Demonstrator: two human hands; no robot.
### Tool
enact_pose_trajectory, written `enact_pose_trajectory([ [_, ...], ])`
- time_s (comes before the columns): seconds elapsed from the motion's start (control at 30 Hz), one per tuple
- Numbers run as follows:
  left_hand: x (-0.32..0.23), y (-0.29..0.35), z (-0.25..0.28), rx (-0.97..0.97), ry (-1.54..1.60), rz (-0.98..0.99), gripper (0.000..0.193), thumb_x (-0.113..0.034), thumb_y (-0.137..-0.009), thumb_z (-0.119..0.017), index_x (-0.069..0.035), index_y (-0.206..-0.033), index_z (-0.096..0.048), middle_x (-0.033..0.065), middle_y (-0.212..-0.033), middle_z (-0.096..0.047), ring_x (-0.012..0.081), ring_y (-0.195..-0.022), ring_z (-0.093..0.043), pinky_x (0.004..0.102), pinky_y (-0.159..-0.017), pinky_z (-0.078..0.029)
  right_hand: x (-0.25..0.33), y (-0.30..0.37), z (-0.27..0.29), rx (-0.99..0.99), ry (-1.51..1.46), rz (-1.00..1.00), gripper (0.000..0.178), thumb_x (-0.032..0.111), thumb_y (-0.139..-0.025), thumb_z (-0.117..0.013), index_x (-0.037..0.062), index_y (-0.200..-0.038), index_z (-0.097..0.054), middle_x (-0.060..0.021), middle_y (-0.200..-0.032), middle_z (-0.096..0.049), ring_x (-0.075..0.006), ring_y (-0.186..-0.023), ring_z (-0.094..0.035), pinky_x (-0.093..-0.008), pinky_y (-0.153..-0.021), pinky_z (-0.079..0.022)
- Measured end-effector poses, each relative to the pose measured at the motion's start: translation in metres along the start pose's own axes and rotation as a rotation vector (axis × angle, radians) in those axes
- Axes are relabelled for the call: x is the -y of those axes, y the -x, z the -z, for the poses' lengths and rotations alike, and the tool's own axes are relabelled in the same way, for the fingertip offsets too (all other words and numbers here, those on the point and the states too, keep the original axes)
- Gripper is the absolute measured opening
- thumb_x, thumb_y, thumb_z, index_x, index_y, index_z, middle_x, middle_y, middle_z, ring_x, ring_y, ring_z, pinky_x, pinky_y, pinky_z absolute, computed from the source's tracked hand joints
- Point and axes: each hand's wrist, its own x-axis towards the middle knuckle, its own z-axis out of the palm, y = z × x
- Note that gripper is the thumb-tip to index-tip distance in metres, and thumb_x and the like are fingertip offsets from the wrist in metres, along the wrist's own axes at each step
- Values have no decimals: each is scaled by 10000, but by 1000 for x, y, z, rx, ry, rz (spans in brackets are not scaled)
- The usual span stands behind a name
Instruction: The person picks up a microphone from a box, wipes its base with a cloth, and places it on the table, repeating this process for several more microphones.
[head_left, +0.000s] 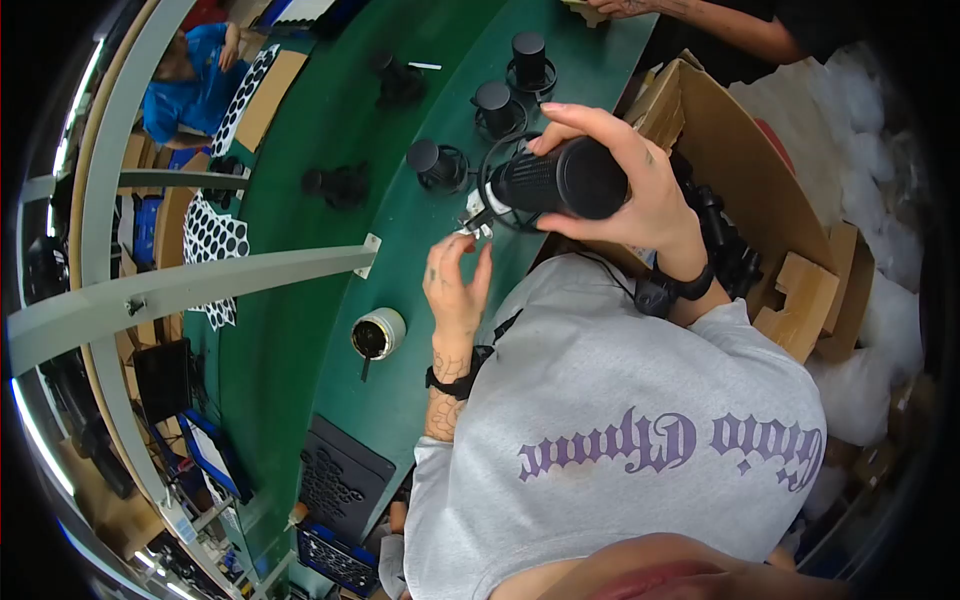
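A person's right hand [640, 190] wraps a black cylindrical microphone [560, 180] held level above the green table [330, 130], steadying it so the left hand [458, 285], fingertips pinched together, can work at what appears to be a small white fitting [478, 222] on its ringed end. Beyond the hands stand similar black units [495, 105]; an open cardboard box [740, 190] sits right of them.

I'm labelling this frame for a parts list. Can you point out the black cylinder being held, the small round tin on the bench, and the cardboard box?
black cylinder [560, 180], head view, on its ribbed body.
round tin [378, 333], head view, on its rim.
cardboard box [740, 170], head view, on its inner wall.
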Motion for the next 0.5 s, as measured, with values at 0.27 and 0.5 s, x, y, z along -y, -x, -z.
enact_pose_trajectory([
  [0.27, 12, 39, 27, 343, 140, 437, 254, 88, -838, -521, 8, -1051, -633, 122, -953, -673, 237, -757, -640, 306, -701, -521, -65, 15, 45, -534, 489, -309, 464, 76, -642, -800, 38, -1055, -592, -85, -967, -628, -190, -875, -608, -292, -797, -478],
  [0.5, 36, 51, 57, 465, 24, 68, 318, 87, -770, -432, -16, -951, -672, 116, -917, -671, 293, -913, -613, 370, -817, -484, -195, 46, 19, -153, 572, -533, 469, 140, -669, -757, 48, -1056, -510, -151, -1018, -535, -346, -974, -544, -378, -828, -452],
])
